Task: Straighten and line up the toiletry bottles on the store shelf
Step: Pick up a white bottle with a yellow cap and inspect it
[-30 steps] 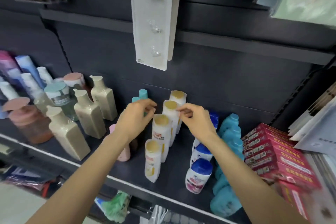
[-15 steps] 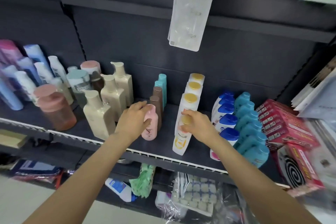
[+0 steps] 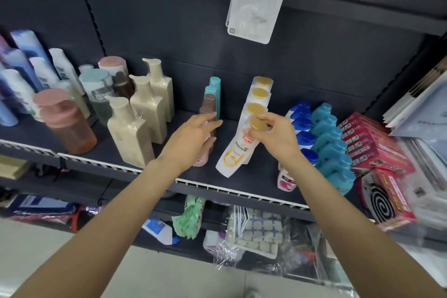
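A row of white bottles with gold caps runs front to back on the dark shelf [image 3: 169, 176]. My right hand [image 3: 275, 135] pinches the gold cap of the front white bottle [image 3: 233, 155], which tilts toward me. My left hand [image 3: 191, 140] lies over a small pink bottle [image 3: 202, 158], fingers stretched toward the brown bottle [image 3: 208, 104] behind it. Two teal bottles [image 3: 214, 91] stand further back in that row.
Cream pump bottles [image 3: 131, 138] stand to the left, with a pink-lidded orange bottle [image 3: 65, 123] and blue and white tubes beyond. Blue-capped white bottles [image 3: 303, 138] and teal bottles [image 3: 333, 152] fill the right, then red boxes [image 3: 372, 145]. A white hook pack [image 3: 256, 0] hangs above.
My right hand has taken the front white bottle by its cap and tipped it toward me. My left hand has stretched its fingers back over the pink bottle. The camera has dropped lower.
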Demonstrator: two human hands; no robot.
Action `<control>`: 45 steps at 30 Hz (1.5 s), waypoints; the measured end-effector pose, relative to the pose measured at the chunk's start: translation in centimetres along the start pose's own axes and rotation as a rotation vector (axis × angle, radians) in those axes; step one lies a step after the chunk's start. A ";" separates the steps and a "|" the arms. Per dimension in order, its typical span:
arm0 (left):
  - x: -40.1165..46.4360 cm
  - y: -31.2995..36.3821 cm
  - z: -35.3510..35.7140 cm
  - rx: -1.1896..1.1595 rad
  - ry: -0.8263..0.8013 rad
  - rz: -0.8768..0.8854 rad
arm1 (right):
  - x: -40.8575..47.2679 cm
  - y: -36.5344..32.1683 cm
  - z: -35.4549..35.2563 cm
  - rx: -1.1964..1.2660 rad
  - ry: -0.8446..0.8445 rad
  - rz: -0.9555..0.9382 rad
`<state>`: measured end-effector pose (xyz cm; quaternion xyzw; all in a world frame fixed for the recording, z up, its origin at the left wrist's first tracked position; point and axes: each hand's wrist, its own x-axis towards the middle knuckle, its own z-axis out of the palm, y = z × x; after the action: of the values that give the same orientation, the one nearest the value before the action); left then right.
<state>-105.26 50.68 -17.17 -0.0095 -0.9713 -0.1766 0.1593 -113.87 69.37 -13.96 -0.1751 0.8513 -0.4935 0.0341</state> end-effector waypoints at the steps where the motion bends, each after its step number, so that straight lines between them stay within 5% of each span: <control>1: -0.1 0.4 0.2 -0.077 -0.009 0.000 | -0.1 -0.4 -0.4 0.060 0.024 0.002; 8: 0.1 2.4 0.9 -0.514 -0.293 -0.128 | -0.6 -2.7 -3.4 0.367 0.015 -0.018; 12: 0.5 3.6 1.1 -0.733 -0.247 -0.195 | -0.9 -2.9 -4.6 0.312 0.030 -0.054; 30: 0.1 2.8 -3.0 -0.240 0.113 -0.175 | -1.2 -3.6 -5.8 0.236 -0.227 -0.045; 40: 0.6 3.4 -4.6 -0.093 0.169 -0.126 | -1.5 -3.7 -5.4 0.359 -0.192 0.022; 45: 1.3 2.8 -4.5 -0.288 0.237 -0.286 | -1.6 -3.4 -5.5 0.539 -0.079 0.063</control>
<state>-104.91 51.69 -11.85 0.1265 -0.9020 -0.3340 0.2427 -112.80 72.94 -8.45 -0.1525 0.6921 -0.6937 0.1282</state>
